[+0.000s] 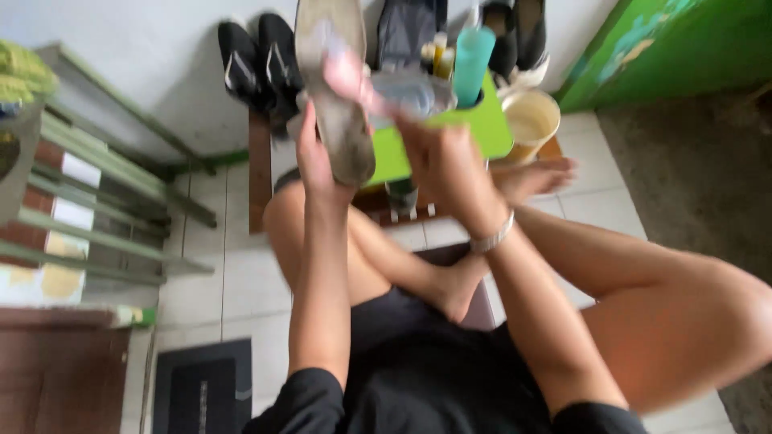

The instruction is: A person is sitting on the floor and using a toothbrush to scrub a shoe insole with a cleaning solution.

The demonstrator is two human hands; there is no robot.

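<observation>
My left hand (315, 157) grips a worn grey-beige shoe (334, 88) from its left side, sole facing me, toe end low. My right hand (438, 153), with a metal bracelet on the wrist, holds a pink-handled brush (347, 76) whose head lies against the shoe's sole. Both arms reach forward over my bent bare legs. The picture is blurred by motion, so the brush's bristles are not clear.
A bright green tray or basin (490, 128) holds a teal bottle (473, 64) and other small bottles. A yellow plastic cup (531, 120) stands to its right. Black shoes (257, 60) lean at the wall. A green metal rack (104, 169) stands left, a dark mat (205, 390) low left.
</observation>
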